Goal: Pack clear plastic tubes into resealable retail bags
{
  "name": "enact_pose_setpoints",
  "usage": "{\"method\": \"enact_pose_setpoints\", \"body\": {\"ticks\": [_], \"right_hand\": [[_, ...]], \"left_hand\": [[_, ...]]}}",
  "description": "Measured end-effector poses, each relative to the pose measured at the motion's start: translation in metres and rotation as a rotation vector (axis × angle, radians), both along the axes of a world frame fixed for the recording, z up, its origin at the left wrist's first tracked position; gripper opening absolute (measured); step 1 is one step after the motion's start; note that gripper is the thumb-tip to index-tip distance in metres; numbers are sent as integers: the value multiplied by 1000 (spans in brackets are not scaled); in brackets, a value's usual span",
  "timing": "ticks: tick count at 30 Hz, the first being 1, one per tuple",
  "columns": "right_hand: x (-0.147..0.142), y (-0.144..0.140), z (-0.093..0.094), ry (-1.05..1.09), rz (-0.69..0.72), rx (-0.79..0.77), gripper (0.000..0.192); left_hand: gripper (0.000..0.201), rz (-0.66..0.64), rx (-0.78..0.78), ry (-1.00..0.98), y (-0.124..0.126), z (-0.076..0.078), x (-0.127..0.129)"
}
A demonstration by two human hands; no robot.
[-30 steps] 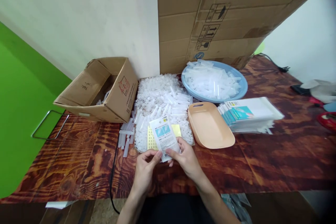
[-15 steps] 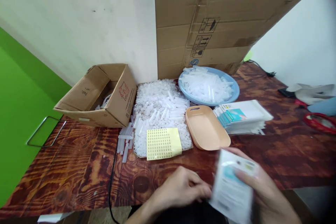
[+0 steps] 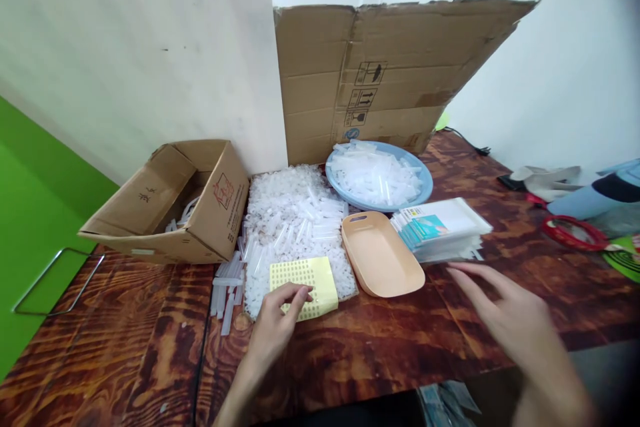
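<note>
My left hand [image 3: 277, 320] is over the yellow sheet of small printed stickers [image 3: 326, 280], its thumb and fingers curled together at the sheet's surface. Whatever may be between those fingertips is too small to make out. The sheet lies on a heap of small clear plastic pieces and tubes [image 3: 285, 200]. My right hand [image 3: 510, 313] holds nothing, with fingers stretched apart just in front of a stack of clear packets with white and teal cards [image 3: 440, 227]. Beside that stack sits a shallow peach-coloured tray [image 3: 383, 257], with nothing in it.
A cardboard box [image 3: 210, 213] stands at left, with loose clear tubes [image 3: 227, 293] beside it. Behind are a blue basin [image 3: 425, 190] of clear tubes and a large cardboard sheet [image 3: 400, 67]. Packets [image 3: 447, 403] lie below the table edge. A red tape roll [image 3: 575, 233] is at right.
The packet that my right hand held is out of it, and that hand has moved toward the packet stack. My left hand has moved left and up onto the sticker sheet. The view has shifted.
</note>
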State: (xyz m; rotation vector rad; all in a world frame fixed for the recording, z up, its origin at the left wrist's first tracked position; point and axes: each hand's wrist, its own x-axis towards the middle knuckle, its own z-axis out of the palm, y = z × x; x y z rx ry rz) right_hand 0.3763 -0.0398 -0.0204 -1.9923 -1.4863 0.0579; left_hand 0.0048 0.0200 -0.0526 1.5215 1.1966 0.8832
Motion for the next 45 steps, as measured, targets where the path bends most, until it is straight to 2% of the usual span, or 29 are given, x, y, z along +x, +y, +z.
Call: {"method": "enact_pose_setpoints", "body": {"ticks": [2,5,8,10,13,16,19,22,24,26,29,31,33,35,38,40,43,45], "right_hand": [[-10,44,-4,-24,134,0,25],[-20,111,-5,-181,228,-25,23],[-22,166,-3,-406,181,-215,23],[-22,191,-4,-458,129,-275,27],[-23,212,-7,-460,63,-308,29],[-26,221,-10,-444,7,-329,30],[-29,228,-9,-407,-32,-322,30],[-31,232,-4,-371,-58,-271,28],[-32,230,1,-324,-78,-197,27],[-35,219,6,-162,-55,-60,25],[-39,186,13,288,128,153,42],[-39,159,17,542,252,214,52],[-35,131,22,669,278,275,41],[-30,104,23,760,240,323,32],[-35,67,18,933,171,361,30],[-54,46,7,1033,176,356,31],[-104,30,-19,1181,277,288,33],[-139,29,-39,1335,414,228,35]], "left_hand": [[33,48,15,8,-2,0,-9],[32,107,22,4,-8,-6,-20],[33,148,31,23,-14,-12,-26],[31,154,64,61,-17,-14,-28],[29,145,127,113,-16,-15,-31],[27,131,205,168,-9,-14,-30],[25,81,311,315,9,-12,-20],[20,-7,397,508,37,-12,1],[16,-42,405,574,60,-14,19],[12,-66,390,624,83,-20,35],[10,-114,347,687,109,-33,53],[10,-144,318,714,118,-41,60],[13,-168,305,733,124,-45,61],[17,-177,323,732,128,-43,59],[26,-142,387,702,125,-30,51],[31,-104,418,637,115,-19,46],[35,-51,236,212,86,-7,44],[36,-6,172,73,65,-4,45]]}}
